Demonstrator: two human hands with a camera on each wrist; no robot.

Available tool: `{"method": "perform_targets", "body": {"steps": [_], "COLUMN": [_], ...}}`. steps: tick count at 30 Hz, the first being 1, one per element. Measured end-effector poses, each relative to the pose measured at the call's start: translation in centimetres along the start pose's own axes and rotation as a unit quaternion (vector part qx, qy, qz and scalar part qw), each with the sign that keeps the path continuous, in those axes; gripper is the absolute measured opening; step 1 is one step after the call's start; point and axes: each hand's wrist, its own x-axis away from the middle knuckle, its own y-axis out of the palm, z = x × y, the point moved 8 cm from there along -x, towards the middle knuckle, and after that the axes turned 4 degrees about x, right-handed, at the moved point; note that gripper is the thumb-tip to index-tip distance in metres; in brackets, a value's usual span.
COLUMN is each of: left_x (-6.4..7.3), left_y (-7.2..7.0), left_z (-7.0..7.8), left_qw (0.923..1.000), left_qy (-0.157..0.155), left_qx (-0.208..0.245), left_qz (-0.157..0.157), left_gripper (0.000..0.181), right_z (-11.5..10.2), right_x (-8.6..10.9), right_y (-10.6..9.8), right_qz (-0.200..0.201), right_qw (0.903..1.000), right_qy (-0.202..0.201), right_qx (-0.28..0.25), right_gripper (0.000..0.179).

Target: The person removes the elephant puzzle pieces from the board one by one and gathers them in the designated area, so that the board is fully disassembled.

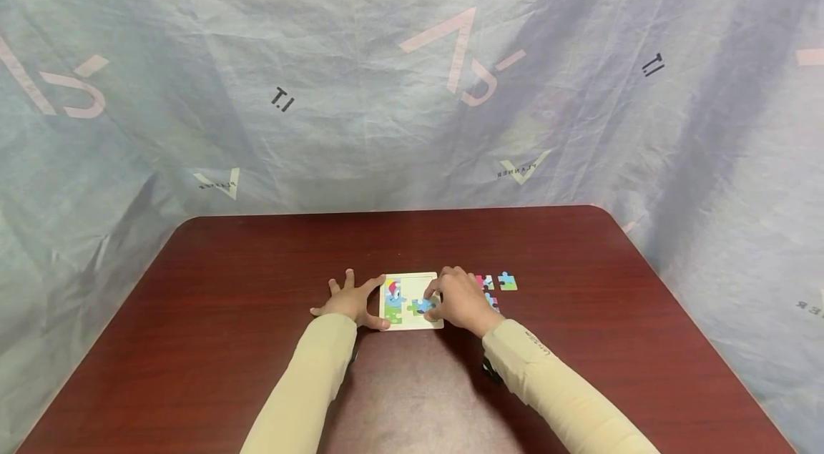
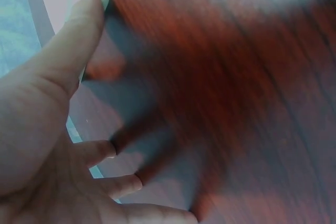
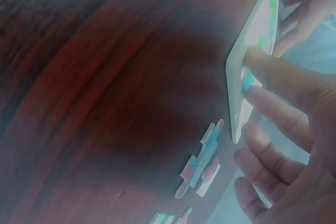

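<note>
Right hand (image 1: 460, 297) pinched a blue-and-green puzzle piece (image 1: 421, 307) at the puzzle tray (image 1: 412, 327); left hand (image 1: 347, 304) spread wide, thumb and index touching the tray's left side.
Step looked like fitting the piece; best done, in my judgement, by keeping it flat, turning it until tabs met sockets, then pressing evenly without forcing, left hand bracing the tray against sliding. Tray lay flat on the dark red table (image 1: 257, 261), between the hands: pale, thin, square-looking, rounded corners, bare across much of its upper part. Placed pieces (image 1: 393, 297) at its left showed bright cartoon print; couldn't tell if the pinched one was seated. Loose pieces (image 1: 508, 282) lay to the right, partly hidden.
</note>
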Motion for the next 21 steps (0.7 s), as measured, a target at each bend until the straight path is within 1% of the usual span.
{"method": "perform_targets", "body": {"steps": [7,15,21], "left_x": [0.3,0.4,0.2], "left_y": [0.0,0.1,0.1], "left_z": [0.1,0.1,0.1], "left_qw": [1.0000,1.0000,1.0000], "left_qy": [0.004,0.004,0.002], "left_qx": [-0.001,-0.008,-0.006], "left_qz": [0.007,0.005,-0.002], "left_gripper": [0.092,0.092,0.093], "right_z": [0.2,0.7,1.0], "right_x": [0.0,0.2,0.5], "right_y": [0.1,-0.4,-1.3], "right_qz": [-0.005,0.019,0.029], "right_qw": [0.9999,0.9990,0.9980], "right_qy": [-0.010,-0.028,-0.047], "right_qx": [-0.012,-0.031,-0.031], "right_gripper": [0.019,0.020,0.020]}}
